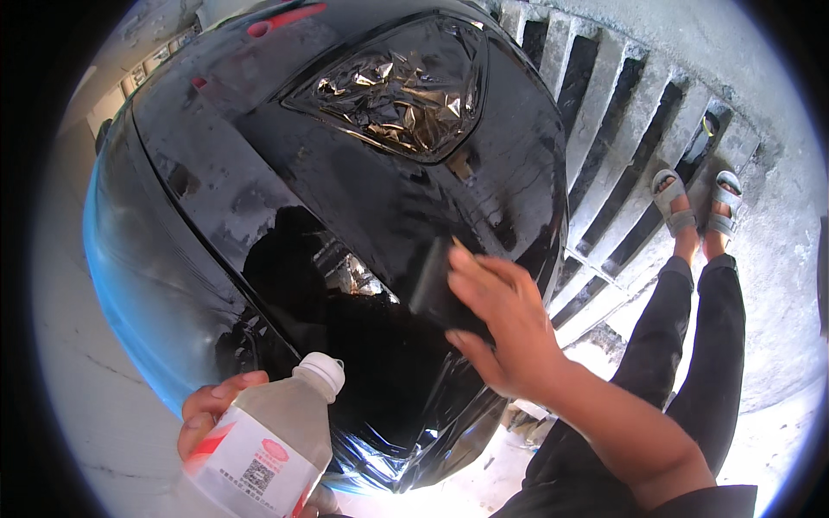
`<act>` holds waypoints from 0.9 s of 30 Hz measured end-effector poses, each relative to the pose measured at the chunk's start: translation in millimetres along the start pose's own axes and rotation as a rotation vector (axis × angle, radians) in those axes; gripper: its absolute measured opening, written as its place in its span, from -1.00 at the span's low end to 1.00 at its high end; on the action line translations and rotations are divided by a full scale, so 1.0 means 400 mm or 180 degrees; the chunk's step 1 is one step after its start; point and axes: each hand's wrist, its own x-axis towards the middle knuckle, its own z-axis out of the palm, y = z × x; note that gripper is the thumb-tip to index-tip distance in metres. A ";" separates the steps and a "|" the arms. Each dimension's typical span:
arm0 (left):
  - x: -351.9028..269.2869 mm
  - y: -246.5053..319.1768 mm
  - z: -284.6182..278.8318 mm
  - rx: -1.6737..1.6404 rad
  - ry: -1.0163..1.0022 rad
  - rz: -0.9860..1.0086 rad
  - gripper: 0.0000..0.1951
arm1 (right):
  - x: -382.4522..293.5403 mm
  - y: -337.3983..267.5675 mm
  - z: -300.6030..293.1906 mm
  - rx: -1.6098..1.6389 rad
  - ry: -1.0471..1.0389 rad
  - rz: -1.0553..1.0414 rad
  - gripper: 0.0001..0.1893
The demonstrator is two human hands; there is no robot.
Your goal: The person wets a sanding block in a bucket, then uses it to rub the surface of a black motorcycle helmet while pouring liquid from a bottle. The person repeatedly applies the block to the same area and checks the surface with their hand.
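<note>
My left hand (210, 409) grips a clear plastic bottle (285, 414) with a white cap and a printed label bearing writing. The bottle is tilted and holds a pale, cloudy liquid. In my right hand (511, 317) is a dark rectangular block (431, 285), blurred by motion, which looks like a sanding block or sponge. It rests against a glossy black vehicle body panel (382, 213), my fingers along its right side. Wet-looking patches and dull smears cover the panel. Crumpled dark film (405, 90) fills a rounded, lamp-shaped area above my right hand.
Slotted concrete grating (609, 136) lies right of the vehicle, with a small bottle-like object (699, 139) in one gap. My sandalled feet (673, 201) stand at its edge. Blue-tinted sheeting (120, 304) skirts the panel's left side. Red marks (285, 19) show at the top.
</note>
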 end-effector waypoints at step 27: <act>0.000 0.002 0.006 0.0381 0.0255 -0.0215 -0.14 | -0.010 -0.010 -0.016 -0.0174 0.0088 -0.0527 -0.22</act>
